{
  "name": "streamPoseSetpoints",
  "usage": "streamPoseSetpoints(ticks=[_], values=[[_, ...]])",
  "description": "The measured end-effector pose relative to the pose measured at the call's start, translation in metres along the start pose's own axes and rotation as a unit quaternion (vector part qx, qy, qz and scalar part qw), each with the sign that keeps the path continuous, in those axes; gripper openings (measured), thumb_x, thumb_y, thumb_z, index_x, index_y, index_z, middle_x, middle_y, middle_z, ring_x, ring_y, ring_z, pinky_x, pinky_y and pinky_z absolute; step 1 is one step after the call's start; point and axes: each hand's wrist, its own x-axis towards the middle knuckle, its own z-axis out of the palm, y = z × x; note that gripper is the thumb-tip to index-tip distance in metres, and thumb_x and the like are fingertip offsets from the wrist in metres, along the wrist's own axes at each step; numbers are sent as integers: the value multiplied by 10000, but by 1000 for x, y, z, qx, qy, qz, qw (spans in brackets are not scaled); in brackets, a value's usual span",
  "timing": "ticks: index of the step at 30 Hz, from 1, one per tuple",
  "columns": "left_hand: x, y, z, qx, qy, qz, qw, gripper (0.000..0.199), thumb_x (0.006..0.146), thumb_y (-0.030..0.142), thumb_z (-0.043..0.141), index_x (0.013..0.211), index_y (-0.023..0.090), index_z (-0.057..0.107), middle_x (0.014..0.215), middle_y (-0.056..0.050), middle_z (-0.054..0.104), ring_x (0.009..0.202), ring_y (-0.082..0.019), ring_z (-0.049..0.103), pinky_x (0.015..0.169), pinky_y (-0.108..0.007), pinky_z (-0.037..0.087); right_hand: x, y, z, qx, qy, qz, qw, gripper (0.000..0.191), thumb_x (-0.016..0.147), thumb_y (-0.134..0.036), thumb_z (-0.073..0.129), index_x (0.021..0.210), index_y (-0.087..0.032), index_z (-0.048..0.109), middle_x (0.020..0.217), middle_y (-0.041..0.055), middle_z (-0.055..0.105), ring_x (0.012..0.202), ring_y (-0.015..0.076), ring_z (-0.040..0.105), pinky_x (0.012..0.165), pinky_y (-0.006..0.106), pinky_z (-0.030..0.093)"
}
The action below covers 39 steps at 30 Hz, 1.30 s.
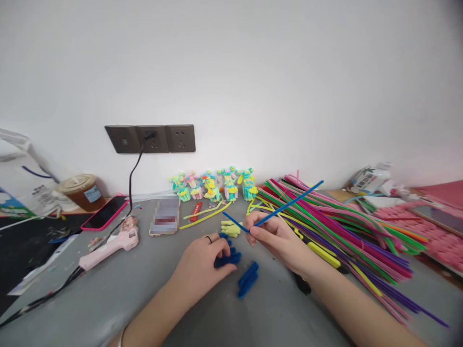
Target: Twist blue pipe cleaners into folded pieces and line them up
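Note:
A long blue pipe cleaner [289, 204], bent into a V, is pinched between the thumb and fingers of my right hand [271, 236]. My left hand [208, 260] rests low over the table, its fingers curled around a cluster of short blue pipe cleaner pieces [231, 258]; some of them are hidden under the fingers. Another small bunch of blue pieces [248, 279] lies between my forearms. Just beyond the hands is a pile of short pale-yellow pieces [230, 229].
Several colourful pipe cleaner figures [210, 185] stand along the wall. Long pipe cleaners [340, 221] spread over the right side, with yellow-handled pliers [323, 253] beneath my right arm. To the left are a pink glue gun [108, 250], a phone [164, 215], another phone [104, 213] and a drink cup [81, 193].

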Motion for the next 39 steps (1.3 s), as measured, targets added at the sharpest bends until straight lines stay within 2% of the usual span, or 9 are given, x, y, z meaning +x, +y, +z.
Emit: streamPoseSetpoints(ticks=[3,8,13,16,21,26,31,36,39], values=[[1,3,-1,-176,25,-20,984,152,785,324,674,855,188,678,769,-20,648,692,-164,564,632,-253,397,0,0,5,-30,8,0,1000,229,821,-392,687,803,-177,610,708,-17,542,625,113,518,602,236,414],[2,6,-2,-423,32,-60,903,238,803,401,657,774,165,654,709,-21,666,646,-138,571,590,-222,402,1,5,15,-30,-36,-31,998,221,792,-364,723,772,-173,615,719,4,591,684,143,584,639,262,472],[1,11,0,-506,23,-100,856,319,749,447,713,694,145,625,622,-14,633,554,-100,515,501,-195,324,-1,12,14,-73,-33,-101,992,167,793,-291,733,726,-171,639,732,23,615,697,152,588,637,277,474],[1,13,0,-535,23,-106,838,318,746,425,727,678,149,585,618,-2,615,537,-81,473,496,-190,297,-1,10,13,-76,-20,-82,994,161,771,-295,754,754,-170,654,733,20,630,696,146,599,633,263,484],[1,9,-2,-544,15,-103,833,308,768,390,716,676,158,537,624,17,591,517,-64,399,497,-193,271,0,6,13,-4,21,-21,1000,206,781,-371,735,802,-177,669,700,16,660,642,147,648,628,269,530],[-2,12,-3,-524,-59,-84,845,306,772,383,708,659,159,534,613,19,584,524,-70,388,513,-202,270,1,6,10,35,25,3,999,197,737,-367,777,790,-185,722,694,13,688,607,129,626,616,251,514],[-4,17,-6,-495,-119,-71,858,316,743,380,724,612,152,550,610,2,603,591,-99,486,596,-217,352,1,3,8,81,-8,33,996,168,705,-312,808,741,-177,714,758,13,686,666,115,596,641,226,495],[-6,15,-7,-494,-165,-81,850,292,704,354,750,610,149,564,603,1,610,598,-109,510,619,-228,382,-2,1,10,99,-50,73,991,164,723,-274,795,784,-159,696,819,34,702,760,138,631,705,247,499],[-7,12,-6,-498,-187,-86,843,260,705,325,748,631,151,570,609,6,612,591,-105,517,613,-224,383,-3,0,11,99,-63,90,989,158,729,-262,789,788,-151,692,804,38,713,690,118,622,650,231,498]])
